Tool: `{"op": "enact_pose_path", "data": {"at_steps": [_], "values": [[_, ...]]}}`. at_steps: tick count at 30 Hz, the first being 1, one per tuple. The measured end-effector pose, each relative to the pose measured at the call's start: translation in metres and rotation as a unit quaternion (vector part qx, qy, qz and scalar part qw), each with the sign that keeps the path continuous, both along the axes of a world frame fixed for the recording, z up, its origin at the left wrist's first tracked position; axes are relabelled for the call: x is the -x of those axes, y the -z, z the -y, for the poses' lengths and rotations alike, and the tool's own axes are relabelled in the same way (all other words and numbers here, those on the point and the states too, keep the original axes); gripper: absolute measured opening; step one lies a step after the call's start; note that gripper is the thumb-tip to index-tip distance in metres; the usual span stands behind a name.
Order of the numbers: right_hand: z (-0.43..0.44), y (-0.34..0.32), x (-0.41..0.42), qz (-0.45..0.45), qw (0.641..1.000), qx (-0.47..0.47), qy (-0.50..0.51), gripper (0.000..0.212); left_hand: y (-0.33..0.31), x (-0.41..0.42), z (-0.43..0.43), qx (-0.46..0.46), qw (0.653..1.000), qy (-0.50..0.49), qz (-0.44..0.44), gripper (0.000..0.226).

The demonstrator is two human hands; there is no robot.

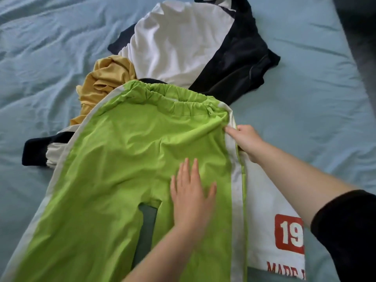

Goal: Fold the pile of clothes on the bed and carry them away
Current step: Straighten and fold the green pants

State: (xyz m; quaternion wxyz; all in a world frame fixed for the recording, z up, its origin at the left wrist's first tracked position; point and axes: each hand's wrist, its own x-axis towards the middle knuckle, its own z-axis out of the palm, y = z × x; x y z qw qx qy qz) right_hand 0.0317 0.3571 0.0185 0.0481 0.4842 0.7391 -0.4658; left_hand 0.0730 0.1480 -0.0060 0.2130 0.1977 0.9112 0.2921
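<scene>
Single view here, off my head, looking forward and steeply down onto the bed. It's close in: the green trousers fill the lower middle, my left hand sits low centre, my right hand mid-right, and the pile of clothes reaches the top edge.

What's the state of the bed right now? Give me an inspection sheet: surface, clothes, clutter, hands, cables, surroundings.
Surface: blue bed sheet, wrinkled.
Job's things: green trousers spread out, waistband away from the person, lying partly over a yellow garment, a white-and-black garment and a white printed shirt.
Clutter: nothing seen.
Hands: left hand flat on the trousers; right hand grips their white side stripe near the waistband.
Cables: nothing seen.
Surroundings: blurred dark shape at the top right corner; cannot tell what it is.
</scene>
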Motion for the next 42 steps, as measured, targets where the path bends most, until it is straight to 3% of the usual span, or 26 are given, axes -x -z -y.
{"op": "enact_pose_path", "data": {"at_steps": [2, 5, 8, 10, 13, 15, 18, 22, 24, 28, 31, 36, 42], "values": [[0.013, -0.01, 0.006, -0.064, 0.987, 0.129, 0.073, 0.008, -0.004, -0.05, -0.018, 0.019, 0.993, -0.032, 0.11, 0.093], [0.027, -0.023, 0.017, -0.149, 0.959, 0.215, 0.112, 0.068, -0.009, -0.081, -0.037, 0.085, 0.973, -0.054, 0.209, 0.113], [0.037, -0.039, 0.02, -0.161, 0.974, 0.16, 0.005, 0.085, -0.006, -0.074, -0.034, 0.1, 0.979, -0.038, 0.173, 0.084], [0.045, -0.051, 0.02, -0.158, 0.978, 0.122, -0.053, 0.082, -0.009, -0.059, -0.02, 0.003, 0.972, -0.074, 0.222, 0.061], [0.052, -0.059, 0.03, -0.165, 0.981, 0.059, -0.079, 0.072, -0.038, -0.031, 0.024, -0.139, 0.903, -0.149, 0.378, 0.051], [0.06, -0.063, 0.046, -0.183, 0.979, 0.031, -0.082, 0.06, -0.054, -0.009, 0.064, -0.183, 0.866, -0.203, 0.418, 0.044], [0.089, -0.071, 0.076, -0.205, 0.975, 0.012, -0.091, 0.051, -0.068, 0.031, 0.13, -0.201, 0.84, -0.305, 0.401, 0.016], [0.145, -0.074, 0.113, -0.195, 0.962, 0.133, -0.139, 0.066, -0.064, 0.096, 0.197, -0.206, 0.848, -0.341, 0.349, 0.013], [0.165, -0.069, 0.122, -0.17, 0.959, 0.169, -0.152, 0.059, -0.049, 0.123, 0.219, -0.174, 0.86, -0.352, 0.326, 0.013], [0.177, -0.036, 0.094, -0.151, 0.981, 0.106, -0.055, 0.017, -0.012, 0.147, 0.235, -0.129, 0.873, -0.332, 0.334, 0.021], [0.184, -0.002, 0.05, -0.094, 0.995, 0.023, -0.009, 0.008, 0.0, 0.148, 0.232, -0.139, 0.883, -0.308, 0.325, 0.032], [0.224, 0.028, 0.012, -0.018, 0.991, 0.124, -0.053, 0.049, -0.001, 0.156, 0.24, -0.18, 0.903, -0.338, 0.195, 0.019], [0.246, 0.029, 0.005, -0.055, 0.986, 0.157, 0.018, 0.05, 0.004, 0.153, 0.251, -0.12, 0.909, -0.346, 0.2, 0.026]]}}
